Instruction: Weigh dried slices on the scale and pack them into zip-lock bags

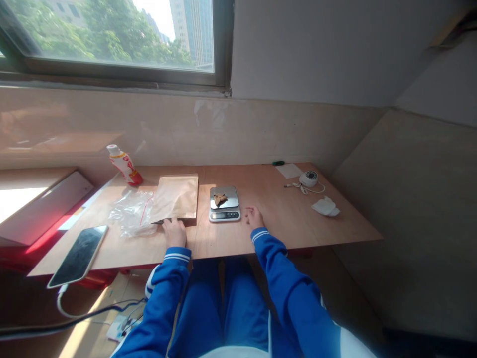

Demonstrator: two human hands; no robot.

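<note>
Two hands, neither gripping: L hand [174,232] lies flat on the near edge of 1 kraft envelope [175,198]; R hand [254,217], open, rests on the wood tabletop [294,219] just beside 1 digital scale [224,213]. On its pan, 1 brown scrap [220,199], maybe folded paper. Also 1 clear plastic bag [132,214], 1 phone [78,256], 1 drink bottle [124,165].

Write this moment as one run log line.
left hand: at kraft envelope | right hand: on table beside digital scale | on scale: brown piece
</note>
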